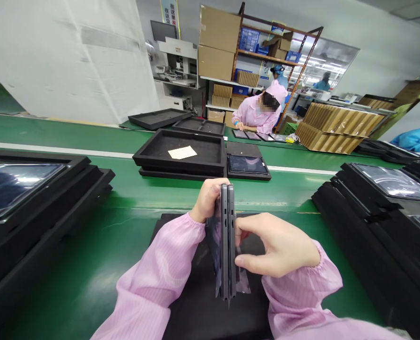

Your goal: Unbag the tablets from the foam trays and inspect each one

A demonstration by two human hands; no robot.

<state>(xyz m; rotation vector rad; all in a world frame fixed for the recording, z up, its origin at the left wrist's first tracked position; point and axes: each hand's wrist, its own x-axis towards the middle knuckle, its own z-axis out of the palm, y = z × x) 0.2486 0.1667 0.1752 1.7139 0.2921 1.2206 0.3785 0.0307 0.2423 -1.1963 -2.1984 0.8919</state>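
Note:
Two dark grey tablets [227,245] stand upright on edge, face to face, over a black foam pad [192,302]. Their narrow sides with ports point toward me. Clear film [243,282] sticks out past their lower edges. My left hand [210,198] is closed around the far upper end, its fingers partly hidden by the tablets. From the right, my right hand [271,243] grips the pair, thumb and bent fingers against the right tablet's face. Some of its fingertips are hidden.
Black foam trays with tablets are stacked at left [54,217] and right [365,212]. Ahead sit an open tray [210,158] with a paper slip [182,152] and a foam holder [268,176] with a tablet. Across the green bench [132,236], a co-worker [257,111] leans over several tablets.

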